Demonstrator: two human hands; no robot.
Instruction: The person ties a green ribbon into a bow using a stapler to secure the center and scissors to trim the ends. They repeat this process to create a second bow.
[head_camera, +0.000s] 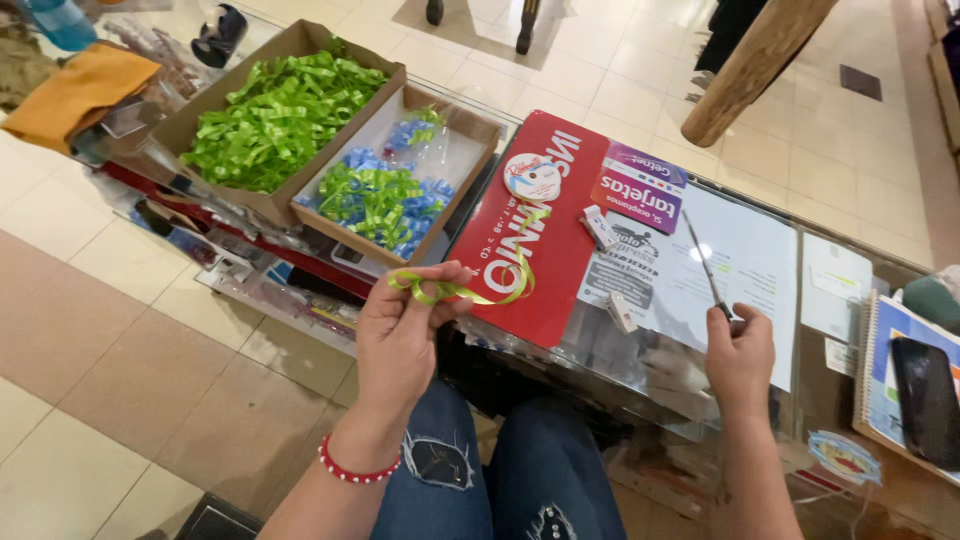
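Ribbon loop in our left hand, scissors in our right, at the glass worktop.

Our left hand (400, 325) pinched a folded loop of green ribbon (470, 290) between thumb and fingers, its tail running up to the ribbon spool (531, 177) on the red sheet (530, 235). Our right hand (740, 355) was closed around the handles of the scissors (708, 265), blades pointing away over the white paper (745, 255). Risk, as we judged it: a loosened pinch would let the loop spring open, and a tug on the tail could drag the spool. The worktop (620, 355) edge lay just before our knees; two boxes (290, 120) of cut ribbon crowded the left, a notebook (885, 350) and phone (925, 395) the right, with open room between.
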